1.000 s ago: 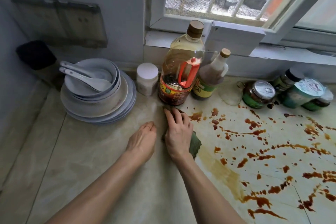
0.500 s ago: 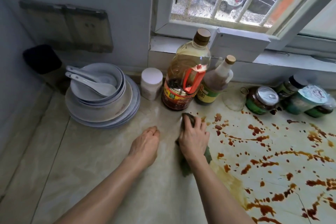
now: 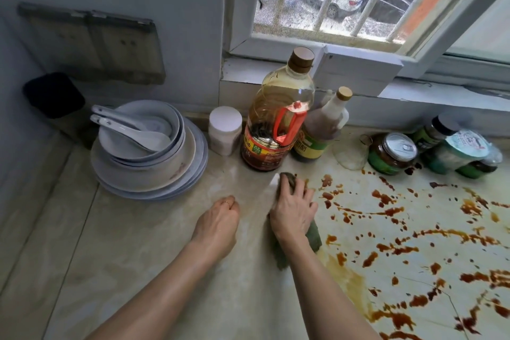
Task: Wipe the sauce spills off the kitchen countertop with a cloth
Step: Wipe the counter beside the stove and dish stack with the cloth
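My right hand presses flat on a dark green cloth on the pale countertop, just in front of the big oil bottle. The cloth sticks out beyond my fingertips and beside my wrist. Brown sauce spills cover the counter to the right of the cloth in drops and streaks, with a smeared yellowish patch below my wrist. My left hand rests on the counter to the left, fingers curled under, holding nothing.
A stack of plates and bowls with two spoons stands at the left. A white-lidded jar, a large oil bottle and a sauce bottle line the wall. Several jars sit at the right under the window sill.
My right hand has slid the cloth a little to the right along the counter, toward the first drops in front of the bottles. My left hand has stayed in place.
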`<state>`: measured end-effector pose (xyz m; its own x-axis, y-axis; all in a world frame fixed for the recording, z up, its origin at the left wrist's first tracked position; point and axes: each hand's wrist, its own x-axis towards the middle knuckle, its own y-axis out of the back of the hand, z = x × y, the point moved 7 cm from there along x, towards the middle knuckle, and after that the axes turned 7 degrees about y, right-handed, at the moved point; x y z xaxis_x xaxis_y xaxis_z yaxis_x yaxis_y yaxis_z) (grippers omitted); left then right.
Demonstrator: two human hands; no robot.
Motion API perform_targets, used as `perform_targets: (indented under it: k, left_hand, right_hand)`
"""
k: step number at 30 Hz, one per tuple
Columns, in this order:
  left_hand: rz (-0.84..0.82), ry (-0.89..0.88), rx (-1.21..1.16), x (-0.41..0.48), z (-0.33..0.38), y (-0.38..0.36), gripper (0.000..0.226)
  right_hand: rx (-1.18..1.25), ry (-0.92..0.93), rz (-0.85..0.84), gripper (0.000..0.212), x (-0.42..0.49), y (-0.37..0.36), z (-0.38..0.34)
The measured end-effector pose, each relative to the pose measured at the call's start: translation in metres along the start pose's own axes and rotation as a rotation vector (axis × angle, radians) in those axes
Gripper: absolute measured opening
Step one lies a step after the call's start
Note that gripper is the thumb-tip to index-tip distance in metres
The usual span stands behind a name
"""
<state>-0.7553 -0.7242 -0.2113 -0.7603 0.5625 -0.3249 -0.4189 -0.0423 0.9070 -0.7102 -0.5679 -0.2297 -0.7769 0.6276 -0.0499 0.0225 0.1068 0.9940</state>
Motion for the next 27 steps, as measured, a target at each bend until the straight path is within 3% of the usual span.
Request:
perform_targets:
  k: [6, 14, 22, 27]
  left_hand:
    - [0.003, 0.01, 0.027, 0.0, 0.0, -0.001, 0.066]
    - [-0.001, 0.01, 0.078, -0.002, 0.005, 0.004, 0.06]
    - [-0.013, 0.019, 0.101, -0.002, 0.003, -0.002, 0.054]
    - [-0.02, 0.021, 0.096, -0.003, 0.004, -0.002, 0.056]
  right_hand:
    - [-0.014, 0.085, 0.002, 0.059, 0.012, 0.002, -0.008]
    - [0.006, -0.133, 0.0, 0.069, 0.008, 0.007, 0.043]
    - [-0.053, 0.109, 0.0, 0.066, 0.015, -0.002, 0.017]
    - [-0.032, -0.056, 0.024, 0.066, 0.006, 0.003, 0.062]
